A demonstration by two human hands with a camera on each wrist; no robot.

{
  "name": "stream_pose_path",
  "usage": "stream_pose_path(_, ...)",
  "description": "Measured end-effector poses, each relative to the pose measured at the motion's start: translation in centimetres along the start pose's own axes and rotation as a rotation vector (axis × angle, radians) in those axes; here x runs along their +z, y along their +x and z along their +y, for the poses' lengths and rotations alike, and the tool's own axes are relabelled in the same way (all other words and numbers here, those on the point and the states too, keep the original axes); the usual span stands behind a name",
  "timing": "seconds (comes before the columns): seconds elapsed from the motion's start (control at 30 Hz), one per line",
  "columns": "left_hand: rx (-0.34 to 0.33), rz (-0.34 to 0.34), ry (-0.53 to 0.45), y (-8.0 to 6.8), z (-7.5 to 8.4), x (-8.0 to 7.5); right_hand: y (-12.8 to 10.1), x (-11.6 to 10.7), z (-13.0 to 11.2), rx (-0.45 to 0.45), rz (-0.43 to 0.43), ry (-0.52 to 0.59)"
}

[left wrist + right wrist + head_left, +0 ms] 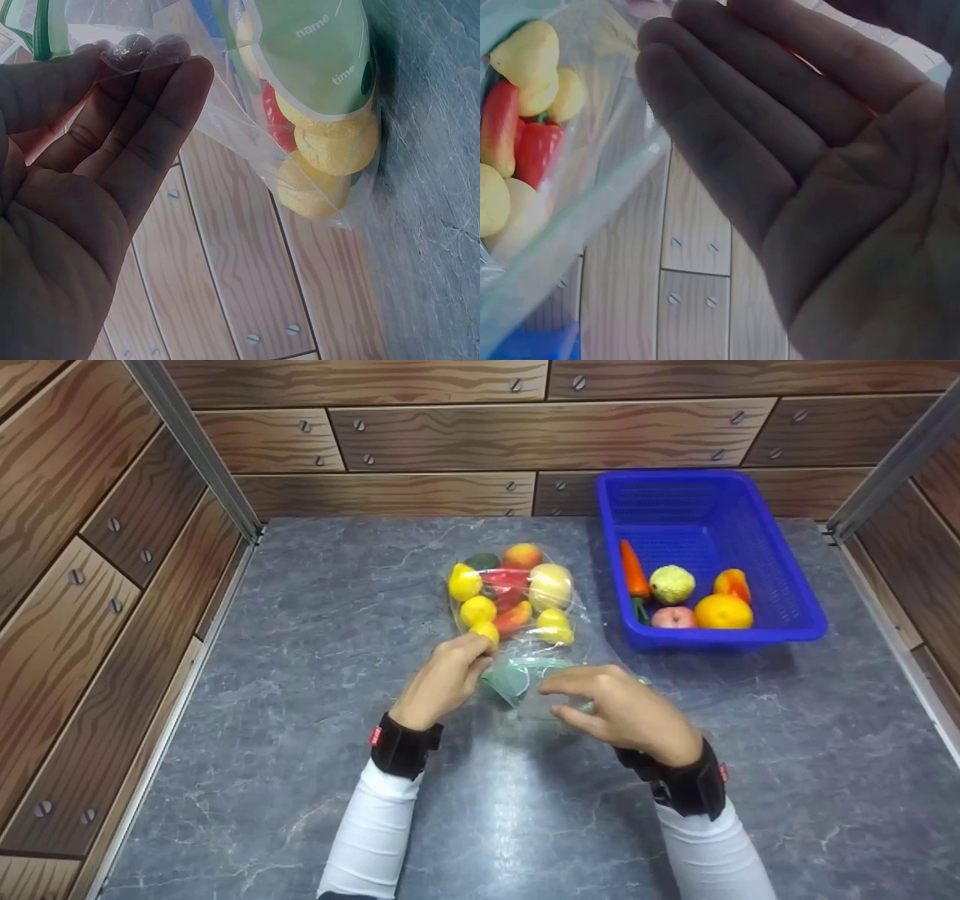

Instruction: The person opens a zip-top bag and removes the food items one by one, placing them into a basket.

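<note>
At the centre of the frame the left hand (444, 679) pinches the mouth of the fruit-filled plastic bag (516, 600) while the right hand (622, 712), fingers spread flat, hovers beside it; better grip both edges evenly.

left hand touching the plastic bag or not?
Touching. The left wrist view shows the left hand with its fingertips pinching the clear edge of the plastic bag.
</note>
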State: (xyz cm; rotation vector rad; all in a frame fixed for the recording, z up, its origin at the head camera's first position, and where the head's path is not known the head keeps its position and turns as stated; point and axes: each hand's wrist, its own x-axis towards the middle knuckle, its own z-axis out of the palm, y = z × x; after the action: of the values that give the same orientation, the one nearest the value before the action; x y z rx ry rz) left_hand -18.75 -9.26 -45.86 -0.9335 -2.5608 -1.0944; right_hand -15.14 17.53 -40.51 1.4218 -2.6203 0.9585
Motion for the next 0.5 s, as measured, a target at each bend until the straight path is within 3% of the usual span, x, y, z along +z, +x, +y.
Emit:
stream_pose_path(0.27,0.018,0.007,-0.005,0.1,0.0,0.0,0.7,1.5,0.9,0.074,-0.173,-0.07)
stream_pose_path(0.5,0.019,0.017,0.011,0.1,0.2,0.0,1.4,3.2,2.6,0.179,-0.141,-0.105)
